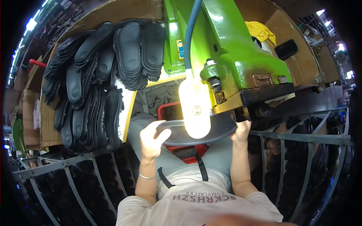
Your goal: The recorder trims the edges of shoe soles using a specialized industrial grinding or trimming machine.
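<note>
A dark grey shoe sole (pixel 221 129) is stretched between my two hands, just below the working head of a green machine (pixel 241 56). My left hand (pixel 151 140) pinches its left end, thumb and fingers closed around the edge. At the right end, my right hand (pixel 241 132) grips the sole close under the machine's black metal head (pixel 266 96); part of those fingers is hidden there. A bright lamp (pixel 195 113) on a blue-grey flexible neck covers the middle of the sole.
Stacks of black soles (pixel 128 49) fill the left side beside a cardboard box wall (pixel 51 124). Below the sole, between my legs, is a red container (pixel 166 111). Metal racks (pixel 301 137) flank me. A yellow cloth (pixel 262 32) and a black phone-like object (pixel 286 49) lie behind the machine.
</note>
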A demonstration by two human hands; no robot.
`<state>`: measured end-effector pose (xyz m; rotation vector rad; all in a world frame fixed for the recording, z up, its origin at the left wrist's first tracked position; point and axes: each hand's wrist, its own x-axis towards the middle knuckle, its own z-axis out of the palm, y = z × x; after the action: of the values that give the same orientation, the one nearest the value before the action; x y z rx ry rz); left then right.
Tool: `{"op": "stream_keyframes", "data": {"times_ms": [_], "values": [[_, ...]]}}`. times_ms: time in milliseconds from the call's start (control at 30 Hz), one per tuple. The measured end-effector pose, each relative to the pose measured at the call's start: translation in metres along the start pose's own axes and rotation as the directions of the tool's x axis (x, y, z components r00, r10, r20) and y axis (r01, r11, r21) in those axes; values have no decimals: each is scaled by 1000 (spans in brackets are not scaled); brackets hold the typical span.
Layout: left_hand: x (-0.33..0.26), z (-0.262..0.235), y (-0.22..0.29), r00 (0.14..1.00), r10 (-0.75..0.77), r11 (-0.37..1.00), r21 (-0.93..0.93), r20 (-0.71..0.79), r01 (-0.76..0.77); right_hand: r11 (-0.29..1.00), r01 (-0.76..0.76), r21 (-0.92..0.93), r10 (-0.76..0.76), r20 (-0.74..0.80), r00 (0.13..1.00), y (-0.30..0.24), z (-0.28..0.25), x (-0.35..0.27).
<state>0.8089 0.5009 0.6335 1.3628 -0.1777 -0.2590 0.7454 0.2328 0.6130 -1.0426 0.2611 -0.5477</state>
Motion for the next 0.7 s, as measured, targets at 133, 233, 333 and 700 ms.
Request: {"op": "stream_keyframes", "data": {"times_ms": [133, 233, 333, 700], "values": [[-24, -27, -20, 998, -38, 998, 55, -59, 41, 998, 24, -55, -24, 0, 1000, -2, 25, -5], [-24, 9, -15, 1000, 5, 999, 48, -11, -5, 989, 66, -129, -67, -8, 998, -11, -1, 9], [-3, 55, -22, 961, 247, 902, 333, 122, -274, 981, 190, -35, -192, -56, 980, -32, -25, 42], [15, 37, 7, 958, 281, 950, 129, 52, -285, 999, 30, 24, -27, -105, 994, -20, -14, 21]]}}
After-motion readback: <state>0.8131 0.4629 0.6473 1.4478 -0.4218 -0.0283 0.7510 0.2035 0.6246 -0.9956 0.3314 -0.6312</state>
